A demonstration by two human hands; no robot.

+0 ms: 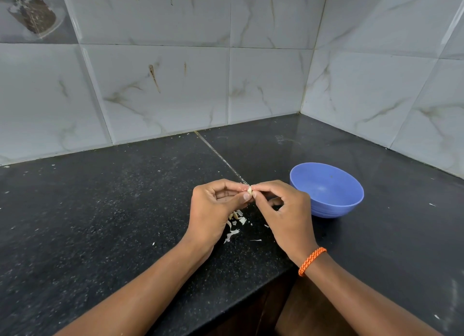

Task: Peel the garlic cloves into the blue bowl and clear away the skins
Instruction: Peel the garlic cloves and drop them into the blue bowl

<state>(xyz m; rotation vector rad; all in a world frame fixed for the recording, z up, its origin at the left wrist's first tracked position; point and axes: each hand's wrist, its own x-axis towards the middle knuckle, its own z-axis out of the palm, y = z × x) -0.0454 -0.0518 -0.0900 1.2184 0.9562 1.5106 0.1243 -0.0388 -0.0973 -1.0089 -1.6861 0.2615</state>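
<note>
1. A garlic clove [249,190] is pinched between the fingertips of both hands, held above the counter [100,222] and just left of the blue bowl [326,190].
2. The left hand [216,210] is curled, with its thumb and forefinger closed on the left side of the clove; the remaining fingers are folded into the palm.
3. The right hand [286,215] is likewise curled, its thumb and forefinger tips pressed on the right side of the clove, so that the fingertips of both hands nearly meet.
4. An orange braided wristband [312,261] is worn on the right wrist.
5. The blue bowl is set upright on the dark speckled counter, just beside the right hand and partly hidden by it at its near left rim. No cloves can be made out on the visible part of its inside.
6. A small scatter of garlic skins [234,225] is seen on the counter directly below and between the hands, some pieces partly hidden by the left hand; a few loose slivers lie a little nearer the counter's front edge.
7. Finer white flecks are spread over the counter to the left.
8. The counter is backed by a wall of pale marbled tiles [163,84], which meet in a corner behind the bowl.
</note>
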